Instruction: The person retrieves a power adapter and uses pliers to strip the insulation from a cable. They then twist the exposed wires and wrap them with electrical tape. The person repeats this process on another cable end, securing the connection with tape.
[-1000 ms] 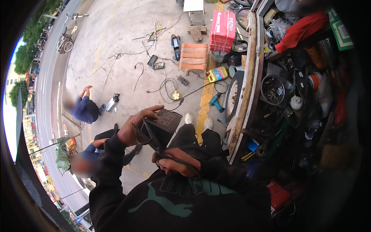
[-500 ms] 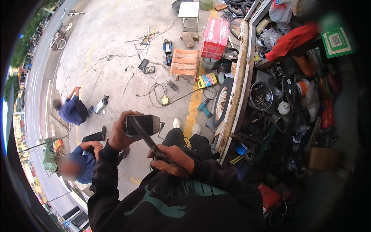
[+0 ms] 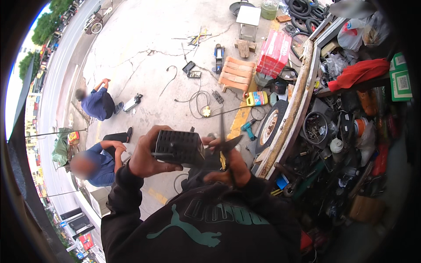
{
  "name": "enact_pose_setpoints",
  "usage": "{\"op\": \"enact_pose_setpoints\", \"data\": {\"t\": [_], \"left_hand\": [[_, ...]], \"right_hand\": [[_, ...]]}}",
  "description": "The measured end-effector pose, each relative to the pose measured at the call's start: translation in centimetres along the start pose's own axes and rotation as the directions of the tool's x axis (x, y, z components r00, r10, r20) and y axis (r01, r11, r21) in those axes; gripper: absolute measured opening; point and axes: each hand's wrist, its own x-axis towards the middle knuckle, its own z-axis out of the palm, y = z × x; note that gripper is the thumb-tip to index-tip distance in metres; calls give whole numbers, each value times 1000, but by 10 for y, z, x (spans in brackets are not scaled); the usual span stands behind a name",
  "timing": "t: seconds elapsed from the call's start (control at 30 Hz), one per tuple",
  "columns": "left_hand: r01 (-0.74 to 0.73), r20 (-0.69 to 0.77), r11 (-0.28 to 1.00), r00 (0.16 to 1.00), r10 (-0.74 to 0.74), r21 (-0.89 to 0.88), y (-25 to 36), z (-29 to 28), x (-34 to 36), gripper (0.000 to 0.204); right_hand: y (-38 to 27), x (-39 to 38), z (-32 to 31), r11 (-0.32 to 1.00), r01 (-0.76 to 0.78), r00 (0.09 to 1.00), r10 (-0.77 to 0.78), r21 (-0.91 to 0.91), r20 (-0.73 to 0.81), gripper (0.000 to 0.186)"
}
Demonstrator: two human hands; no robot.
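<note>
My left hand (image 3: 144, 158) is closed around a black box-shaped device (image 3: 177, 147) with rows of slots in its casing, held up in front of my chest. The fingers grip its top and bottom edges at the left end. To the right of the box, my right hand (image 3: 237, 168) is curled around a dark, strip-like cord (image 3: 231, 143) whose parts stick up and out to the side. Blur hides its exact shape and where it meets the box. A thin cable hangs below, near my legs.
Two people (image 3: 98, 103) sit at the left. On the concrete lie cables, a power strip (image 3: 217, 97), a yellow jug (image 3: 257, 98), a teal drill (image 3: 248, 129) and a slatted stool (image 3: 237, 73). A wheel (image 3: 270, 123) leans against a cluttered cart with a rusty edge (image 3: 298, 90).
The box has turned so its slotted face shows, and it sits slightly farther right. My right hand has moved right and up with the cord. The whole view has shifted.
</note>
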Motion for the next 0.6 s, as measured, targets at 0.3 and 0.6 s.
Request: {"op": "enact_pose_setpoints", "data": {"t": [0.3,0.6], "left_hand": [[-181,-140,865,982,130,-469,-47,-17,23,70],[201,292,893,953,-82,-404,-134,126,-1,15]], "right_hand": [[-17,53,30,999,-40,987,42,17,-153,63],[-132,154,-63,976,164,768,-34,145,-640,40]]}}
